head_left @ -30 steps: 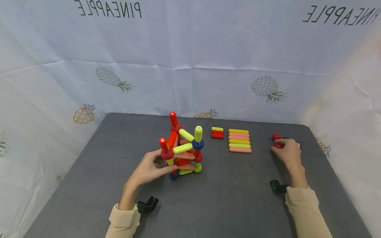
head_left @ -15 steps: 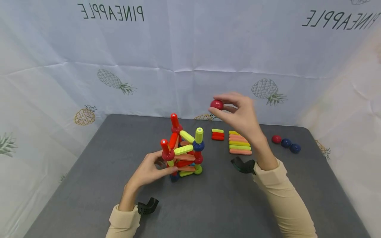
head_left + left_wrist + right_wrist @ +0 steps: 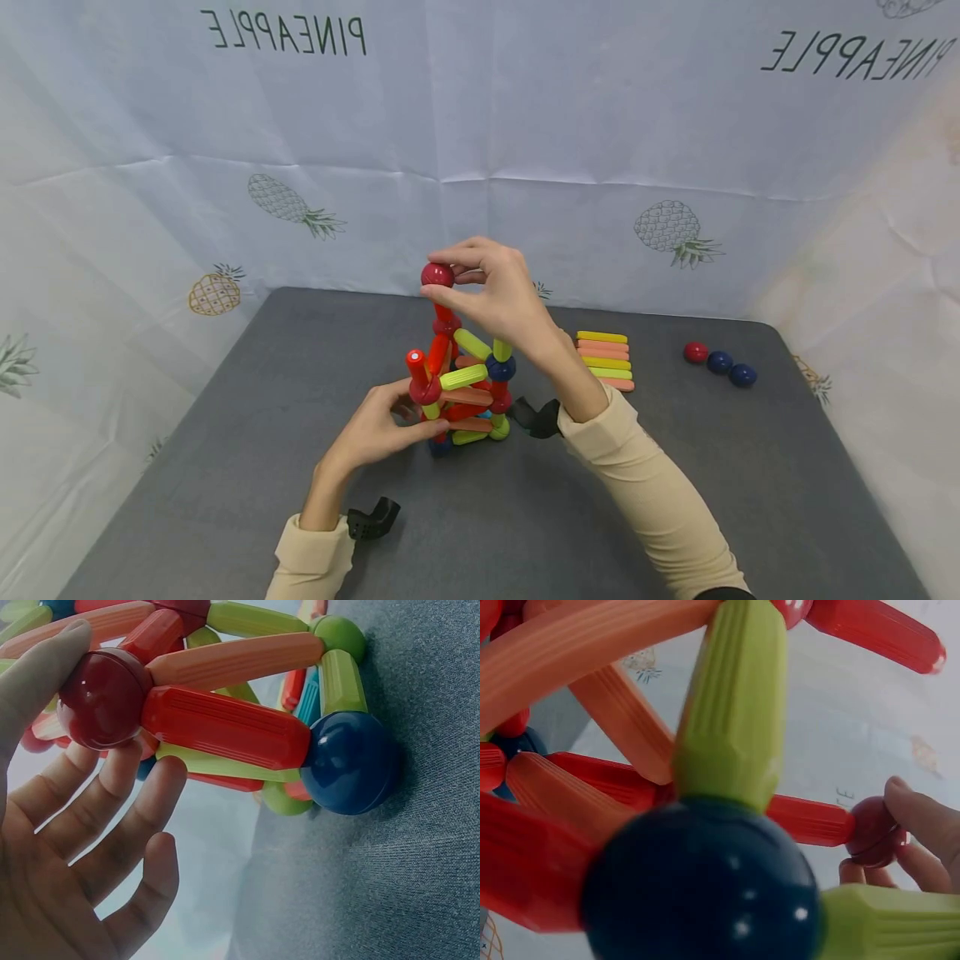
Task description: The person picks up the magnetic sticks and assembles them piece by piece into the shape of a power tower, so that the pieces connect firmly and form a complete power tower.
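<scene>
A tower of coloured rods and balls (image 3: 465, 397) stands on the grey table, left of its middle. My left hand (image 3: 382, 425) holds the tower low on its left side; in the left wrist view its thumb and fingers pinch a dark red ball (image 3: 103, 697). At the tower's back, my right hand (image 3: 498, 287) pinches a red ball (image 3: 437, 275) on the top end of an upright red rod (image 3: 443, 312). The right wrist view shows that red ball (image 3: 874, 831) touching the rod's end. A nearby blue ball (image 3: 701, 885) fills that view's foreground.
Orange, yellow and green rods (image 3: 604, 350) lie in a row right of the tower, partly behind my right forearm. One loose red ball (image 3: 696, 352) and two blue balls (image 3: 731, 369) lie at the far right. A pineapple-print cloth (image 3: 480, 125) hangs behind the table.
My right hand has picked up a red ball at the far right and carried it left, over the rods, onto the tower's back rod. My left hand keeps its hold.
</scene>
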The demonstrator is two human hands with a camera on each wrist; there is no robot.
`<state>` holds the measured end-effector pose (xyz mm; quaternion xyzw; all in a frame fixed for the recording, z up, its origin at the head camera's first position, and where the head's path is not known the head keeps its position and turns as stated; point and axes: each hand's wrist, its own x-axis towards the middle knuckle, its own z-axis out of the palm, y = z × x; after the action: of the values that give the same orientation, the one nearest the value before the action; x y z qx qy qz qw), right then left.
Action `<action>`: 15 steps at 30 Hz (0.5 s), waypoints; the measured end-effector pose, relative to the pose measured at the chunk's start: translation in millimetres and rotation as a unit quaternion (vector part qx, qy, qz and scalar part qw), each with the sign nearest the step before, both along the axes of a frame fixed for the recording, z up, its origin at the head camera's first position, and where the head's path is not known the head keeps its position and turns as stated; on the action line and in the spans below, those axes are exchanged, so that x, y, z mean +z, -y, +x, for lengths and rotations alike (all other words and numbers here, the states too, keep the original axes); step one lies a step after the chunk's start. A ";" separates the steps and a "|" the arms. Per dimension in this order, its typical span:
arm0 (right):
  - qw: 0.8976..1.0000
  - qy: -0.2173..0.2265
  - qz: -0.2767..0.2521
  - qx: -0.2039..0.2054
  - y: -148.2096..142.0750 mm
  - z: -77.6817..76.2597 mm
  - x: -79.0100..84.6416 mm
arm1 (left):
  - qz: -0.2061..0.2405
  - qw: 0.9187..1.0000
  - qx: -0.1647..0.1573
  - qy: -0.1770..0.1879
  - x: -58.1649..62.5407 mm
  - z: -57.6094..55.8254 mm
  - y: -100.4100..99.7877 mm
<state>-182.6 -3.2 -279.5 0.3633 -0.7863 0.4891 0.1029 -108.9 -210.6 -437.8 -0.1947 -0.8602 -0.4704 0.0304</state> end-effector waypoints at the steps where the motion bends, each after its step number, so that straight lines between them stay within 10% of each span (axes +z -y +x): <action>1: 1.000 0.003 0.001 -0.001 0.6 0.8 0.0 | 0.000 1.000 0.001 0.000 0.1 0.4 -0.5; 15: 0.998 0.021 -0.017 -0.063 -52.2 -4.0 -1.9 | 0.001 1.000 0.011 -0.004 -5.1 3.5 -4.5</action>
<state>-186.5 49.0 -281.5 0.3007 -0.8010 0.5029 0.1228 -105.4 -206.1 -442.9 -0.1871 -0.8615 -0.4704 0.0393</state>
